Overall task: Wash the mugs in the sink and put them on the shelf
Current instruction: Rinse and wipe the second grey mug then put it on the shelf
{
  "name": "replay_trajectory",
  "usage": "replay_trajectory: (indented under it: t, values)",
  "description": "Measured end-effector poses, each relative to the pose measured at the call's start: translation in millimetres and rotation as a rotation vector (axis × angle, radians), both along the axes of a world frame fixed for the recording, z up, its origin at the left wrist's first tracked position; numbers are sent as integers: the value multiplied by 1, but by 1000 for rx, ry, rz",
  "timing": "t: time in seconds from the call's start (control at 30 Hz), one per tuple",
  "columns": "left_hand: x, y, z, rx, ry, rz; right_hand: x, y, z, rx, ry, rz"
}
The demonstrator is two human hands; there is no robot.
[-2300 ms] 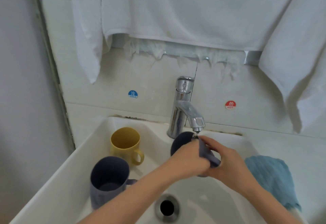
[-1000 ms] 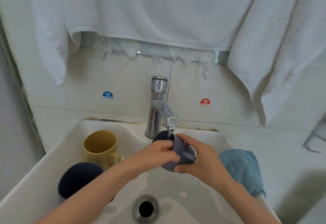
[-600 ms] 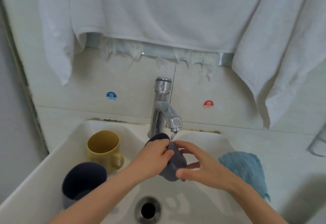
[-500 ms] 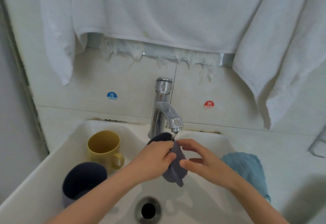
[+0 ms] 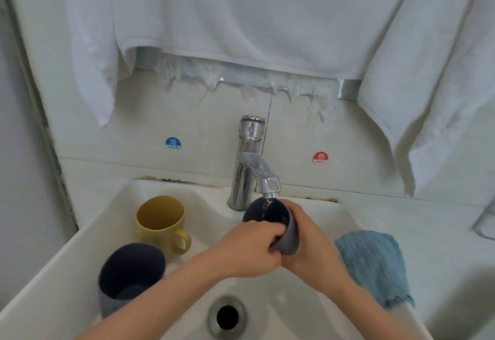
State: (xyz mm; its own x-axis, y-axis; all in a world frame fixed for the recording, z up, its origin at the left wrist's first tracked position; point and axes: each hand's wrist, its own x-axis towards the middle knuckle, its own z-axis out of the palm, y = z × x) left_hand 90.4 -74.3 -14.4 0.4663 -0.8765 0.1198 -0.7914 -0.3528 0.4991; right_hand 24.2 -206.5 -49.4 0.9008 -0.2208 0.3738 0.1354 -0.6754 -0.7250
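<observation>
Over the white sink (image 5: 80, 246), both hands are busy with one grey-blue mug (image 5: 289, 240), held right under the spout of the chrome faucet (image 5: 249, 162). A thin stream of water runs into the mug's dark mouth, which is tipped up and back toward the tap. The left hand (image 5: 249, 251) has its fingers curled over the mug's near side, and the right hand (image 5: 316, 246) is wrapped round its outer wall from the other side, so the two grip it together above the basin. Down at the left of the basin a yellow mug (image 5: 160, 219) stands upright with its handle to the right, and just in front of it stands a dark grey mug (image 5: 131, 272), also upright. The drain (image 5: 227, 315) sits below the forearms. A crumpled blue cloth (image 5: 375, 262) lies on the sink's right edge. White towels (image 5: 241, 18) hang on the wall above, with a blue COLD sticker (image 5: 173, 143) and a red HOT sticker (image 5: 320, 158) either side of the tap.
</observation>
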Motion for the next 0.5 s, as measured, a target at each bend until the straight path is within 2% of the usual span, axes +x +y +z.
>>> replay_trajectory:
  t: [0.07,0.1,0.13,0.17,0.2,0.3,0.37,0.47,0.5]
  values:
    - [-6,-12,6,-151,482,70,1,3,-4,7,-1,-25]
    - [-8,-17,8,-202,623,117,1,3,-5,15,5,-33]
    - [-11,-21,8,-219,672,150,1,4,-4,21,1,-34]
    - [-15,-22,7,-204,626,159,0,5,-3,18,-7,-39]
    - [-18,-20,6,-161,490,131,0,5,0,18,-13,-46]
    - [-13,-3,0,8,-14,-27,0,0,6,15,-6,-58]
    - [2,7,-1,110,-164,-73,0,-3,7,-25,12,-58]
    - [20,11,-6,192,-486,-59,1,-4,8,-54,22,-73]
    - [20,11,-9,200,-518,-41,1,-3,8,-67,21,-75]
